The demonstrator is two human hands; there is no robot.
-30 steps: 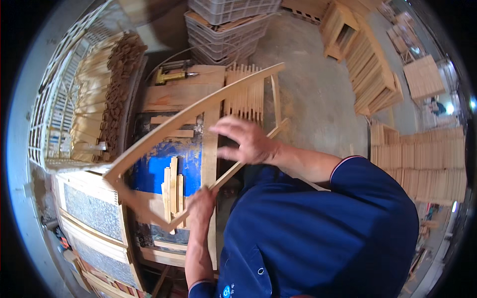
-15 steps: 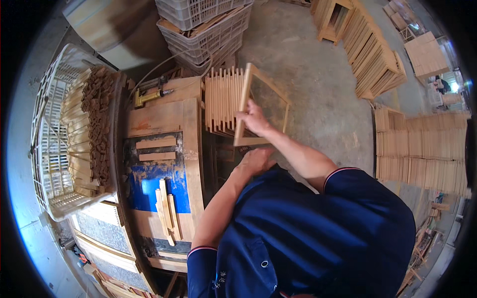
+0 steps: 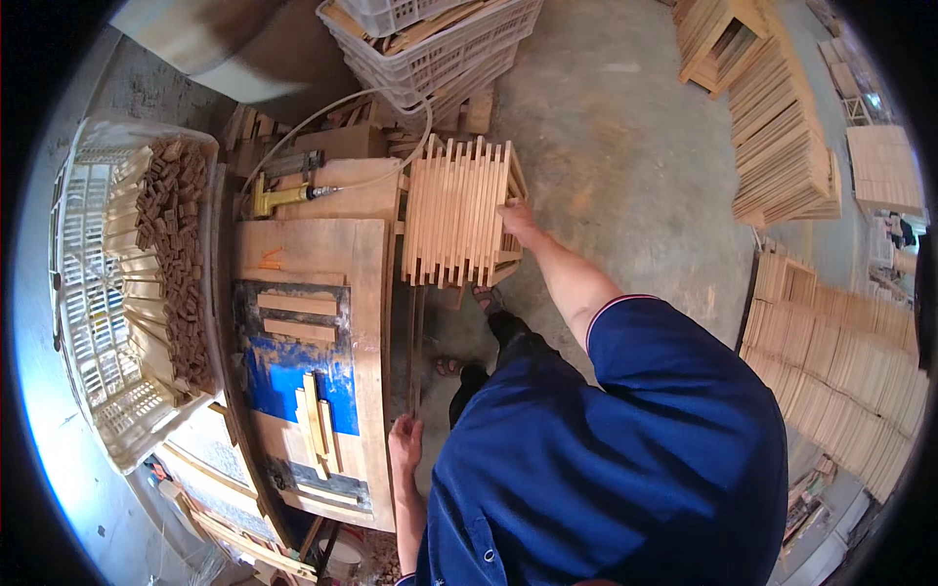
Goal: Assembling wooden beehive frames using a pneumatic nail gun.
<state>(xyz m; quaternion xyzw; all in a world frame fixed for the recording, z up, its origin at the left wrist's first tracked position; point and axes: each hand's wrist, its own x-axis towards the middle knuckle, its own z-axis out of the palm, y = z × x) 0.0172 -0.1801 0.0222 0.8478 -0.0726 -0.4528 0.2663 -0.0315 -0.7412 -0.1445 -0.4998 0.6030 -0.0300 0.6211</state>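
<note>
My right hand (image 3: 519, 221) is closed on the outermost wooden frame (image 3: 514, 176), at the right end of a row of upright frames (image 3: 454, 210). That frame now stands against the others, beside the bench's far right corner. Down by the near right edge of the wooden workbench (image 3: 372, 264) is my left hand (image 3: 405, 442), its fingers loosely bent and apart, with nothing seen in them. Several short wood strips (image 3: 315, 420) lie on the bench's blue patch (image 3: 344, 396). Two more strips (image 3: 298, 305) lie farther up.
A yellow air tool (image 3: 278, 198) with a hose lies at the bench's far end. Left of the bench stands a white crate (image 3: 88, 293) packed with wood pieces (image 3: 176, 264). Stacked crates (image 3: 430, 73) stand ahead; piled frames (image 3: 782, 127) and wood stacks (image 3: 840, 352) line the right.
My right hand has brought the tilted frame left against the row. My left hand has dropped from near my waist toward the bench's near right edge. The view has shifted.
</note>
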